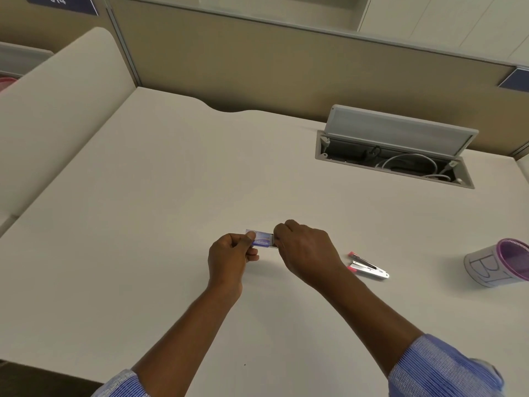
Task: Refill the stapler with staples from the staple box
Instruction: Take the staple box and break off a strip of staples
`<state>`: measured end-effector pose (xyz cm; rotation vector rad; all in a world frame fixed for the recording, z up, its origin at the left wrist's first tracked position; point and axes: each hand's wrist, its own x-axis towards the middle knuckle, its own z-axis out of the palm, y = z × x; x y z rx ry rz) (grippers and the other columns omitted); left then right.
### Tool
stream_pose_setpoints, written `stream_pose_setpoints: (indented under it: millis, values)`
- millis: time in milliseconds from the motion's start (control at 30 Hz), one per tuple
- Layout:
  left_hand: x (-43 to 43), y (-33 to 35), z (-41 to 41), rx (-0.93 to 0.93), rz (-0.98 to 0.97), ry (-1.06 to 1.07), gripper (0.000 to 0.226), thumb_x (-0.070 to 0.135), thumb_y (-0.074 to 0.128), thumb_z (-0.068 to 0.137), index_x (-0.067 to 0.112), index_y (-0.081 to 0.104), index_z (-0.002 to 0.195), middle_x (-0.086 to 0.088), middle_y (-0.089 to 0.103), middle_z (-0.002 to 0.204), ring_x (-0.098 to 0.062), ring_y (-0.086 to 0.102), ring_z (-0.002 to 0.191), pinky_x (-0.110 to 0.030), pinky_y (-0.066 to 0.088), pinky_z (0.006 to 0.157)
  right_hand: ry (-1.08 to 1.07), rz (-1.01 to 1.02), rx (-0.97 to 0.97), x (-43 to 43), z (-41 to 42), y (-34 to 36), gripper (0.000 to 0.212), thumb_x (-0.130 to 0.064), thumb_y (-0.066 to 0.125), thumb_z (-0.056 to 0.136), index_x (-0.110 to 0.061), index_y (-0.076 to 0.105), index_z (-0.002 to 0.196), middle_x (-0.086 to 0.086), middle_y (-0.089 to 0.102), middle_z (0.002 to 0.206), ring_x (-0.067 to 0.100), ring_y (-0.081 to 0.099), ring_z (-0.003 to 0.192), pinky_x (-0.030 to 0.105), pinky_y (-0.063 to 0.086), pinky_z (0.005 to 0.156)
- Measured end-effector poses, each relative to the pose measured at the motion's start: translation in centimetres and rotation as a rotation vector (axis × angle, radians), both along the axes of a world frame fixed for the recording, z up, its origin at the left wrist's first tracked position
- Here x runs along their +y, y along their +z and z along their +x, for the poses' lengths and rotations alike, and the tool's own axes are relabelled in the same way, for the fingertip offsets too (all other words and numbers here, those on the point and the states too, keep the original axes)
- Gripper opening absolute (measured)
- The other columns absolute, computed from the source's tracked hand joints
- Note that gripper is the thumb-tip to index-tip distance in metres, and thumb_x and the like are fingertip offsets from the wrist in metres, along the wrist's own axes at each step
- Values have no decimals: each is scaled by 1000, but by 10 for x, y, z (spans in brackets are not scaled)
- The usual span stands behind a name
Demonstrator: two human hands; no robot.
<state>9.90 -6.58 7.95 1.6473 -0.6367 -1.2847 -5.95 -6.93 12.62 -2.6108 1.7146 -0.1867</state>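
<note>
A small blue and white staple box (pixel 262 239) is held just above the desk, near its middle. My left hand (pixel 229 260) pinches the box's left end between thumb and fingers. My right hand (pixel 305 250) is closed at the box's right end, where a sliver of the inner tray shows. What the right fingers grip is hidden. The stapler (pixel 369 267), silver with red ends, lies open on the desk to the right of my right wrist, untouched.
A purple-rimmed cup (pixel 499 262) with a paper label stands at the right edge. An open cable hatch (pixel 395 156) with cords sits at the back right of the white desk (pixel 143 224). A beige partition runs along the back.
</note>
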Motion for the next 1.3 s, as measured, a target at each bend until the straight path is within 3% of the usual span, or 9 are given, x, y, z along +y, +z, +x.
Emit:
stream_pose_setpoints:
  millis: [133,433,600,733,933,1033,1133,1200,1300]
  values:
    - [-2,1,1,7,-2,3,23,23,74,91,0,71,87,-8,73,66,-16,68,55,-45,63,81,-8,4,-46,-2,-5,-1,12,-13,53,96,-12,64,96,6,63,85,30,56,61,34,32,49]
    - [-4,2,-1,11,9,-15,26,27,73,92,1,71,91,-12,74,74,-24,69,63,-45,62,85,-50,-18,-178,-6,-3,-1,9,-10,59,95,-12,67,95,5,63,91,28,56,65,30,35,48]
    - [-4,2,-3,16,22,-21,24,27,72,92,3,71,93,-12,74,76,-20,69,61,-41,62,82,-22,-30,-200,-8,-2,-3,12,-5,66,88,-10,70,98,8,66,87,30,60,63,28,32,47]
    - [-4,1,-5,19,30,-23,27,28,71,92,2,72,97,-14,74,80,-22,69,65,-41,62,83,15,-15,-179,-10,-2,-10,20,-3,66,86,-12,68,104,8,64,92,30,58,66,33,43,46]
    - [-5,1,-5,46,46,-12,28,28,71,93,1,72,99,-14,74,80,-23,69,66,-44,62,87,16,-43,-239,-12,-3,-19,9,-3,68,88,-10,63,91,9,60,88,28,51,62,33,42,43]
    - [-5,-1,-5,57,53,-4,29,28,71,93,0,72,99,-16,73,81,-25,68,67,-46,61,88,3,-66,-279,-14,-4,-22,6,-6,60,91,-9,63,87,8,61,86,28,52,64,33,40,45]
    - [-6,-1,-6,60,55,3,28,28,71,92,1,72,98,-15,74,81,-24,68,66,-45,62,86,-20,-89,-362,-15,-5,-25,19,-12,47,92,-10,64,84,6,64,83,27,55,65,34,44,46]
    - [-7,-1,-6,75,54,12,26,27,72,92,2,72,95,-13,74,77,-22,68,62,-44,62,84,-83,-83,-453,-16,-6,-27,14,-3,56,86,-11,66,84,3,65,84,24,57,67,34,47,51]
    - [-8,-1,-5,97,56,20,25,26,73,91,1,73,92,-12,74,75,-19,68,59,-41,62,80,-206,-88,-639,-16,-7,-28,18,0,60,81,-15,68,84,-4,68,84,12,57,69,23,45,58]
